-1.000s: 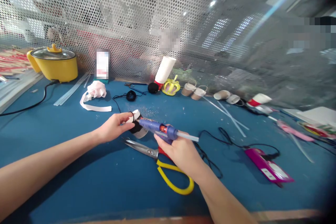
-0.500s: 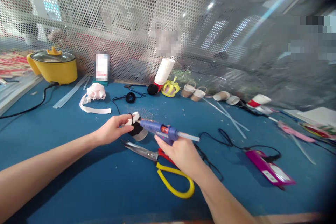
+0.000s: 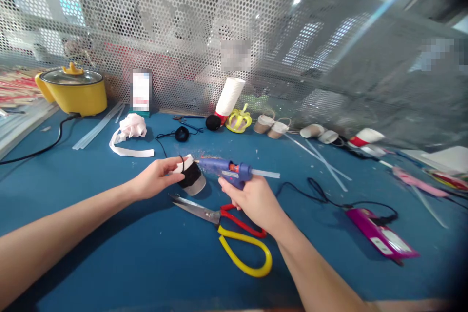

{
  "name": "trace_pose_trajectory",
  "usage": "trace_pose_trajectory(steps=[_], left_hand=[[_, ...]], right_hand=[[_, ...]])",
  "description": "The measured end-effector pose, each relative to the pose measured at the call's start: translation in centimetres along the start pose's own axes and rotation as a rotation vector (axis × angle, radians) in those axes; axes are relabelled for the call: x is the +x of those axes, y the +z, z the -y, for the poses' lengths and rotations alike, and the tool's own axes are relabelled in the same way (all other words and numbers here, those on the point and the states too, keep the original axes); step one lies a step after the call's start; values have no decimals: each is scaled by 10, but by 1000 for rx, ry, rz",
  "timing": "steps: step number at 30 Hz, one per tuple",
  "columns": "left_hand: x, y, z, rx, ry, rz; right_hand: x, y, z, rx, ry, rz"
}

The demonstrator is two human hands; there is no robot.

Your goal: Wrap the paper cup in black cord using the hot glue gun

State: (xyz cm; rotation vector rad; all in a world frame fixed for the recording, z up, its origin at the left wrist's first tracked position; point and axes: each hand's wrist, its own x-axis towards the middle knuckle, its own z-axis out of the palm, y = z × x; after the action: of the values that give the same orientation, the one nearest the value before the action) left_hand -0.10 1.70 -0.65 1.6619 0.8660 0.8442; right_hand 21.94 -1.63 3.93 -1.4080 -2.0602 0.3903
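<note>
My left hand grips a small cup that lies tilted, its middle wrapped in black cord and a white band showing near my fingers. From the cup a strand of black cord runs back to a small coil. My right hand is wrapped around the handle of a blue glue gun, with a clear glue stick protruding from its back. The gun's nozzle points left, close by the cup's upper edge; whether it touches I cannot tell. Scissors with one red and one yellow handle lie in front.
A crumpled pale ribbon and a yellow electric pot are on the left. Along the mesh wall stand stacked paper cups, a yellow basket-like piece and little buckets. A purple power box with black cable sits right.
The glue gun has shifted slightly up and to the right, its nozzle moving from the cord-wrapped side toward the cup's upper edge. More of the scissors' red handle shows. My left hand stays on the cup.
</note>
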Motion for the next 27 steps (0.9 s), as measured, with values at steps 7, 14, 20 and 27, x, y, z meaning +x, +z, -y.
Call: trace_pose_trajectory(steps=[7,14,20,27], left_hand=[[1,0,5,-15,-10,3],[1,0,5,3,-8,-13],[1,-1,5,44,2,11],[0,0,1,68,1,27]], right_hand=[[-1,0,-2,-2,14,-8],[-1,0,-4,14,-6,-9],[-4,-1,-1,18,15,12],[-7,-1,2,21,26,41]])
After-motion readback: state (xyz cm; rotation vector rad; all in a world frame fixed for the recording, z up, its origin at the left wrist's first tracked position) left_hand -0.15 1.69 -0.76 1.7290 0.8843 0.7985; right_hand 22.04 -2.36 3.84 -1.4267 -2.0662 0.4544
